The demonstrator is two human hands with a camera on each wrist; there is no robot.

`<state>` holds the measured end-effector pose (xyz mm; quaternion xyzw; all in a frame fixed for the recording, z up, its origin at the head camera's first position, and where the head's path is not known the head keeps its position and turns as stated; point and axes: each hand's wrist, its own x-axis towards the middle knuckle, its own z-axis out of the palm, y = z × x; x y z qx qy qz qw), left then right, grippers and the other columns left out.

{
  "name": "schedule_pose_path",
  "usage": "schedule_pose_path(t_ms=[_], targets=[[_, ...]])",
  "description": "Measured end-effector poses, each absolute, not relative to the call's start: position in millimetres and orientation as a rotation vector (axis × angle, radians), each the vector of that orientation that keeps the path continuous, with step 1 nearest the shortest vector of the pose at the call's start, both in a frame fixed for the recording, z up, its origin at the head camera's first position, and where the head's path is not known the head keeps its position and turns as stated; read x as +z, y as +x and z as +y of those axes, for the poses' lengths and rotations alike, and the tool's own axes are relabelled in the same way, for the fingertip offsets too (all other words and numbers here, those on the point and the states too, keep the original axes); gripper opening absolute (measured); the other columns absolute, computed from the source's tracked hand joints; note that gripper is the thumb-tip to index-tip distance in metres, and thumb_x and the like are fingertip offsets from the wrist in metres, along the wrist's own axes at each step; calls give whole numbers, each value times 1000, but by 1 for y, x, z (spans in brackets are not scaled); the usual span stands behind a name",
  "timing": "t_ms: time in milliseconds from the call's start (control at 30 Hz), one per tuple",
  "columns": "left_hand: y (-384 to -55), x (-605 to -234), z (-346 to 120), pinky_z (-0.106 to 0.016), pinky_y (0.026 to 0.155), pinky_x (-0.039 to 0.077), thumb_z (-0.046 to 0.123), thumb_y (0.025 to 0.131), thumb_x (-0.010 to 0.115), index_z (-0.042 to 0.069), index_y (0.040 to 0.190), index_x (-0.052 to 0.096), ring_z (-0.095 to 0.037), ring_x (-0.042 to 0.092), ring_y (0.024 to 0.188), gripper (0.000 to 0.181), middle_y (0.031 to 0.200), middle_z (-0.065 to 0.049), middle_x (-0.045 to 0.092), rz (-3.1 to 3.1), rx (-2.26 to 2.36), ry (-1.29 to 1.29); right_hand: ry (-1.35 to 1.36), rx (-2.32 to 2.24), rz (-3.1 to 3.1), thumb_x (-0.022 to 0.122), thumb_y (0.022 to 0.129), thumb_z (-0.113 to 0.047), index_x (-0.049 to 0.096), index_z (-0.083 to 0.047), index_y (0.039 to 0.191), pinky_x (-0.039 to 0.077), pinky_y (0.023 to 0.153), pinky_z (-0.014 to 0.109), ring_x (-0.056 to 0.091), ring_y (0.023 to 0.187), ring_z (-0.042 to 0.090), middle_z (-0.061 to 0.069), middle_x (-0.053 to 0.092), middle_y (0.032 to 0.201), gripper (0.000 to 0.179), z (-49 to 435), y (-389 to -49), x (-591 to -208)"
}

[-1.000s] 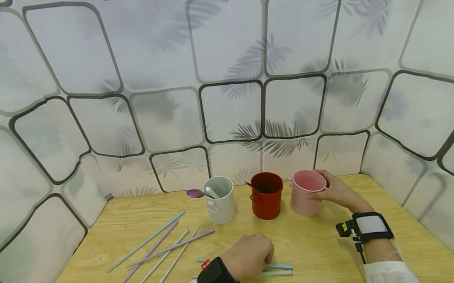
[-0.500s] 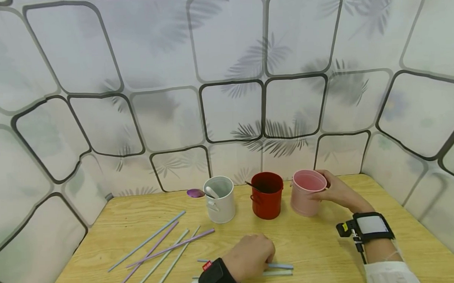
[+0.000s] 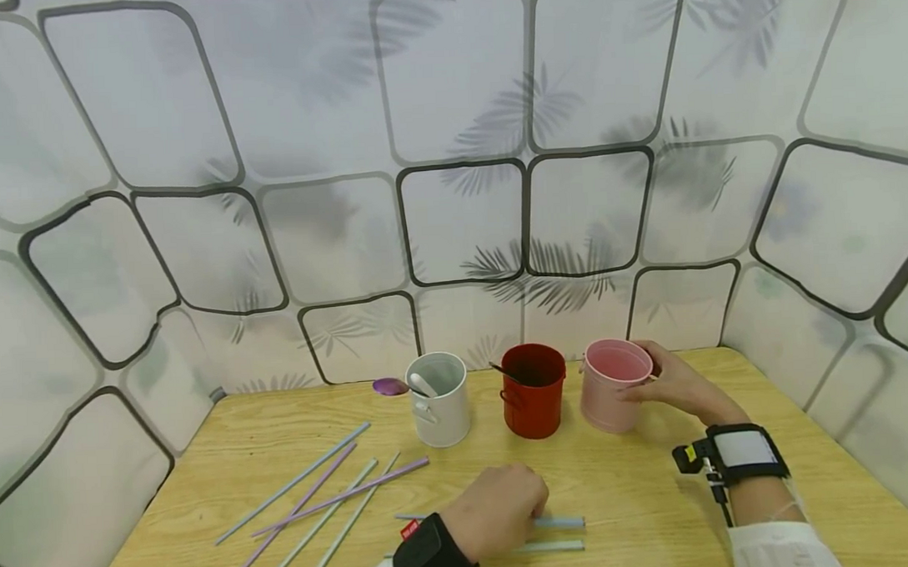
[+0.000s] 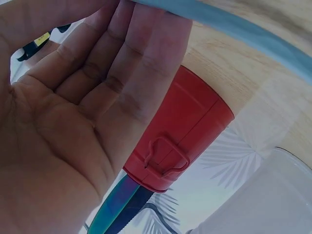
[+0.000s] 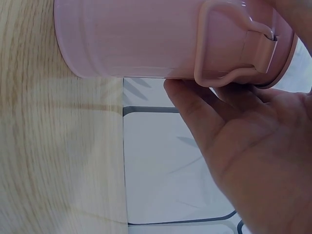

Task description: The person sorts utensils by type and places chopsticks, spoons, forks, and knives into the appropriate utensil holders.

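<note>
My left hand [image 3: 499, 509] pinches a light-blue straw [image 3: 558, 523] close above the table; in the left wrist view the fingertips meet the straw [image 4: 234, 28] from below. A pale-green straw [image 3: 555, 546] lies under the same hand, its middle partly hidden. My right hand [image 3: 678, 382] grips the pink bucket [image 3: 604, 402] near its rim, thumb in front and fingers behind. The right wrist view shows the bucket's wire handle [image 5: 199, 48] hanging at the side. The pink bucket stands upright on the table.
A red bucket [image 3: 532, 414] holding a serrated knife [image 4: 122, 204] stands in the middle. Left of it, a white bucket [image 3: 445, 421] holds a purple spoon [image 3: 390, 387] and a white-handled item. Several blue, purple and green straws [image 3: 312, 505] lie crossed at left. Patterned curtains enclose the table [image 3: 227, 442].
The light-blue straw's right end has risen slightly, away from the green straw, with my left hand. My right hand and the buckets stay put.
</note>
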<state>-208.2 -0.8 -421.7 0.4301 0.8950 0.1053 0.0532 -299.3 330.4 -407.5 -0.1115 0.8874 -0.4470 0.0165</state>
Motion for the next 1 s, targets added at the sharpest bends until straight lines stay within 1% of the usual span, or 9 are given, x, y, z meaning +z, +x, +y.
schedule_pose_path(t_ms=[100, 200, 333, 400, 500, 633, 767, 867, 1000], targets=[[-208, -420, -1, -15, 57, 41, 2, 85, 81, 16, 80, 72, -3, 47, 62, 17, 70, 11, 54, 2719, 349, 1289, -358, -1383, 2744, 84, 87, -26, 31, 10, 153, 50, 102, 55, 52, 129, 45, 32, 49, 145, 92, 331, -299, -407], [-209, -419, -1, -15, 57, 40, 0, 85, 79, 15, 80, 72, -4, 45, 62, 18, 70, 11, 52, 2721, 390, 1291, -353, -1358, 2736, 84, 88, -24, 37, 12, 149, 54, 96, 45, 58, 118, 36, 30, 55, 140, 85, 333, -300, -408], [-212, -417, -1, -17, 52, 32, -4, 85, 73, 15, 72, 66, -5, 38, 61, 24, 65, 10, 42, 2741, 442, 1353, -341, -1345, 2723, 84, 88, -23, 44, 12, 144, 53, 87, 29, 58, 107, 21, 26, 60, 132, 77, 337, -301, -413], [-213, -415, -2, -17, 52, 31, -5, 85, 71, 14, 72, 64, -5, 37, 60, 24, 65, 10, 42, 2753, 469, 1373, -344, -1362, 2709, 84, 88, -22, 44, 12, 144, 52, 87, 26, 58, 108, 19, 26, 61, 133, 76, 338, -301, -415], [-213, -409, -3, -14, 56, 39, -2, 88, 72, 14, 79, 69, -2, 43, 63, 19, 69, 11, 52, 2778, 502, 1354, -328, -1373, 2701, 84, 88, -23, 44, 12, 145, 52, 90, 27, 58, 113, 23, 26, 60, 135, 78, 339, -302, -417], [-213, -396, 1, -12, 67, 48, 6, 92, 77, 15, 91, 74, 0, 51, 69, 10, 79, 11, 62, 2804, 580, 1349, -298, -1349, 2715, 84, 89, -25, 42, 12, 147, 53, 96, 36, 57, 120, 30, 27, 59, 138, 80, 341, -301, -418], [-212, -385, 6, -9, 72, 47, 9, 92, 78, 15, 94, 74, 0, 52, 73, 8, 84, 9, 63, 2840, 698, 1482, -289, -1331, 2721, 83, 89, -28, 43, 11, 147, 52, 95, 42, 57, 116, 29, 26, 60, 135, 80, 340, -299, -417], [-211, -375, 9, -7, 76, 46, 9, 92, 78, 13, 96, 73, 0, 54, 78, 8, 87, 7, 63, 2879, 824, 1596, -299, -1329, 2718, 82, 90, -28, 43, 11, 147, 51, 94, 41, 56, 112, 26, 24, 60, 134, 79, 340, -299, -417], [-211, -359, 14, -7, 79, 48, 5, 92, 77, 9, 102, 72, -6, 58, 84, 12, 93, 2, 66, 2878, 1119, 1709, -318, -1342, 2713, 81, 91, -25, 43, 11, 147, 52, 92, 37, 57, 112, 25, 23, 61, 134, 76, 340, -300, -417]])
